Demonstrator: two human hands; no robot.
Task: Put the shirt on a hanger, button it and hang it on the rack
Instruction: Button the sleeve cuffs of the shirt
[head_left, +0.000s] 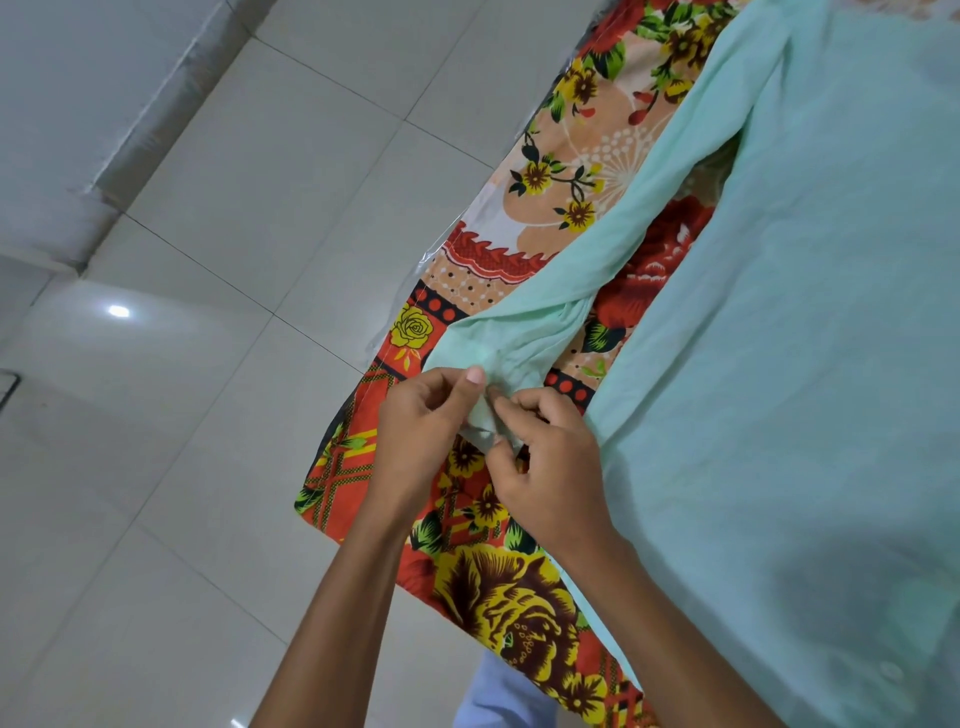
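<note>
Mint shirt (810, 322) spread on the flowered cloth (519, 597), sleeve trailing left. Left hand (423, 431) and right hand (550, 467) both pinched shut on the cuff (485, 415). Best done holding cuff edges overlapped, taut, button eased through.
</note>
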